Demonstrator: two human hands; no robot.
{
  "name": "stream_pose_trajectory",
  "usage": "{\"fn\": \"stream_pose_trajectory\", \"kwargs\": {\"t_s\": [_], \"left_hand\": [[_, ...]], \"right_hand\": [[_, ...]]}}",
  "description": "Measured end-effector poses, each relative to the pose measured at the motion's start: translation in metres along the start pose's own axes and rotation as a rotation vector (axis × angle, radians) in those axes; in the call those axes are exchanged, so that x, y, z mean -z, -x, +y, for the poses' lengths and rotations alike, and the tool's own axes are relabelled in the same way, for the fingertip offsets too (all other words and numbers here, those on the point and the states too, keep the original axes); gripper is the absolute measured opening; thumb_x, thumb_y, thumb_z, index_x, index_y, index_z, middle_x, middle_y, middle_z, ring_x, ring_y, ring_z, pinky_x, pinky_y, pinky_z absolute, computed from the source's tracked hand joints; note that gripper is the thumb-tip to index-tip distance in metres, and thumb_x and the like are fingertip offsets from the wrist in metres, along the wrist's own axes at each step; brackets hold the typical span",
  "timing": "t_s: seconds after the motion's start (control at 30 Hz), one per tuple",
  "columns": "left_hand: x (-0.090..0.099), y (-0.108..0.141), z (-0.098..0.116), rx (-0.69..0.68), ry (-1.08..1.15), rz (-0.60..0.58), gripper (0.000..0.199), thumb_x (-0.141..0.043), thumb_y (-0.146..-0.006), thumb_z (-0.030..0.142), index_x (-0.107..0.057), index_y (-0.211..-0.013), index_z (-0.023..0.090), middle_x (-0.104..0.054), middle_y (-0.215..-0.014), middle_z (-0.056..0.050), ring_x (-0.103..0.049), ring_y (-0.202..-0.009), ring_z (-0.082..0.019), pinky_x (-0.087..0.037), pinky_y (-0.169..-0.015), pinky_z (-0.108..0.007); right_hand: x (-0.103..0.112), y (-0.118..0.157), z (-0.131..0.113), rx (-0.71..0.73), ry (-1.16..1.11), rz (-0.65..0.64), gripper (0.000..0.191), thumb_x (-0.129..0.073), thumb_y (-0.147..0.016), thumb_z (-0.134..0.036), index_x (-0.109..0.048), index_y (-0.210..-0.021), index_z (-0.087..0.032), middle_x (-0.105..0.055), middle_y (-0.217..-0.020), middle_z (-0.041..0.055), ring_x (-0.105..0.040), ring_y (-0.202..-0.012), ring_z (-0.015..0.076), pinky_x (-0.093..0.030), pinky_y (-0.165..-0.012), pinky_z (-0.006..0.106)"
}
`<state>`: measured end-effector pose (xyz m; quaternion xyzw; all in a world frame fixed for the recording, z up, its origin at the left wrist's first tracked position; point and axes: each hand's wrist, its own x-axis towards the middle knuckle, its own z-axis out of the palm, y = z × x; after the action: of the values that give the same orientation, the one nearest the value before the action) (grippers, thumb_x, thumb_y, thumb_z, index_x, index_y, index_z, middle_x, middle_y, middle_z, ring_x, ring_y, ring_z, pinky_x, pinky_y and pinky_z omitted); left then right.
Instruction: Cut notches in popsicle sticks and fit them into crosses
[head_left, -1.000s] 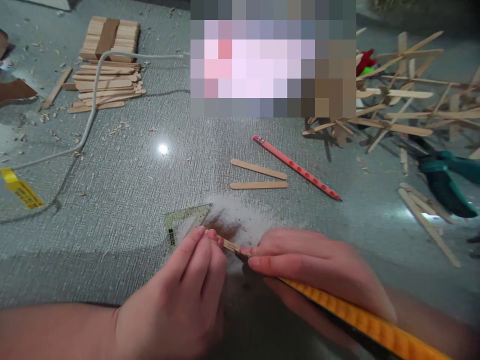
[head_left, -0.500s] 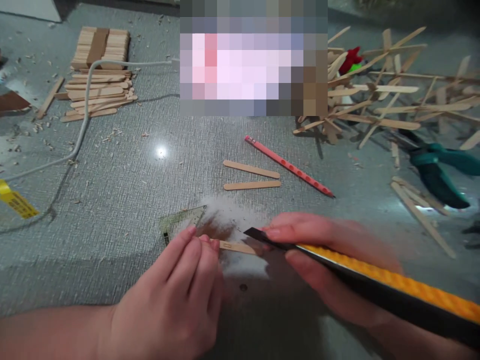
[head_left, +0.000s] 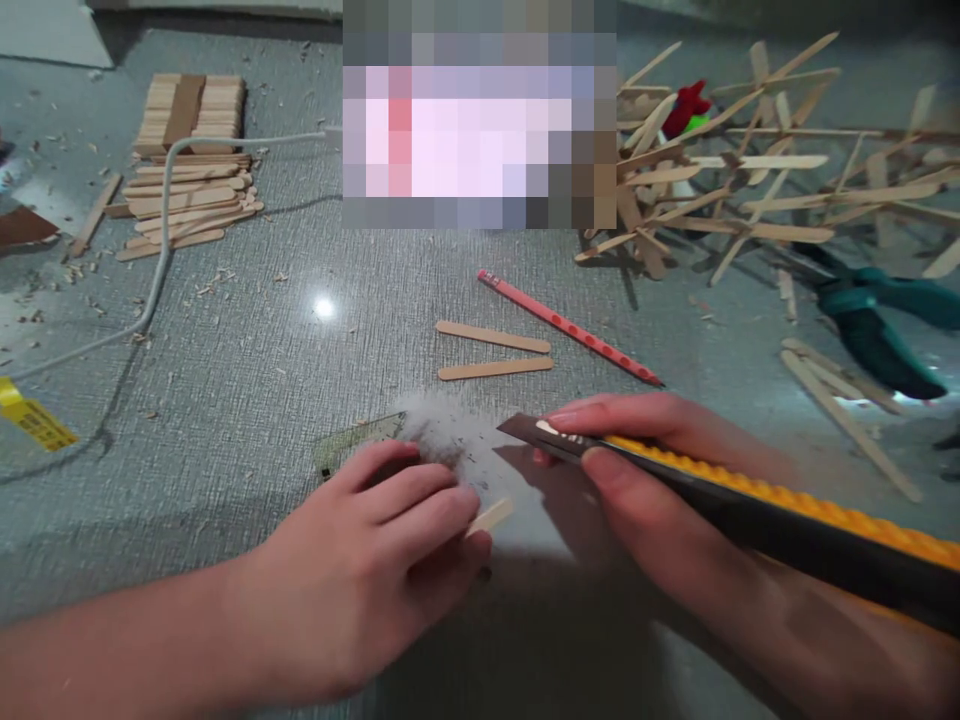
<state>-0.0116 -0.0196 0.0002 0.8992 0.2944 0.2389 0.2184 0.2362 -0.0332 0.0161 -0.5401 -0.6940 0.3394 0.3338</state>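
Between the fingers and thumb of my left hand (head_left: 390,550) is a wooden craft stick (head_left: 493,517); only its pale end sticks out to the right. My right hand (head_left: 645,460) is closed around a yellow and black utility knife (head_left: 720,500), its dark blade pointing left, a little above and apart from the stick. Beneath my hands lies a whitish worn patch (head_left: 517,490) on the table. A clear ruler-like piece (head_left: 360,445) lies partly behind my left fingers. Beyond them rest two craft sticks (head_left: 495,369) and a pink pencil (head_left: 570,328).
A banded bundle of craft sticks (head_left: 217,112) and a loose pile (head_left: 187,205) are at far left, near a white cable (head_left: 165,200). At right stand a lattice of joined sticks (head_left: 780,162) and green-handled pliers (head_left: 862,330). The top middle is blurred out.
My left hand has turned and shifted its hold, so the stick now shows only a short end, tilted upward right. The knife blade has risen slightly, with my right thumb on its side.
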Motion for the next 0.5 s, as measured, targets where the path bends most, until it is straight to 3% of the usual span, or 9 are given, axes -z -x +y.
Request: {"fn": "stream_pose_trajectory", "kwargs": {"t_s": [0.1,0.2,0.37,0.5], "left_hand": [[0.003,0.002,-0.004,-0.093,-0.082,-0.049,0.021,-0.05,-0.108,0.017,-0.071,-0.114,0.016,-0.078,-0.113,-0.001,-0.07,-0.109,-0.015,-0.045,-0.113,-0.035],[0.007,0.009,-0.007,-0.087,-0.178,-0.045,0.022,-0.053,-0.105,0.017,-0.072,-0.117,0.013,-0.076,-0.122,-0.006,-0.066,-0.122,-0.022,-0.041,-0.118,-0.04],[0.008,0.012,-0.009,0.004,-0.203,-0.014,0.01,-0.068,-0.097,0.017,-0.072,-0.105,0.014,-0.076,-0.113,-0.004,-0.069,-0.109,-0.021,-0.048,-0.103,-0.038],[0.009,0.008,-0.012,0.073,-0.145,0.01,0.013,-0.064,-0.097,0.014,-0.072,-0.107,0.015,-0.074,-0.109,-0.006,-0.066,-0.098,-0.021,-0.051,-0.089,-0.037]], "right_hand": [[-0.005,0.001,-0.009,-0.127,-0.025,0.077,0.011,-0.06,-0.104,-0.028,-0.068,-0.111,-0.029,-0.081,-0.1,0.0036,-0.079,-0.088,0.0228,-0.065,-0.061,0.028],[-0.008,-0.001,-0.008,-0.083,-0.01,0.075,0.01,-0.063,-0.101,-0.027,-0.071,-0.108,-0.029,-0.081,-0.098,0.0031,-0.079,-0.087,0.023,-0.065,-0.064,0.029],[-0.009,-0.006,0.001,0.049,0.083,0.069,0.013,-0.066,-0.097,-0.022,-0.073,-0.105,-0.029,-0.081,-0.093,0.0016,-0.079,-0.083,0.0219,-0.066,-0.073,0.03],[-0.011,-0.01,0.007,0.221,0.053,-0.041,0.02,-0.064,-0.092,-0.014,-0.07,-0.104,-0.028,-0.081,-0.09,0.001,-0.08,-0.078,0.0187,-0.064,-0.068,0.025]]}}
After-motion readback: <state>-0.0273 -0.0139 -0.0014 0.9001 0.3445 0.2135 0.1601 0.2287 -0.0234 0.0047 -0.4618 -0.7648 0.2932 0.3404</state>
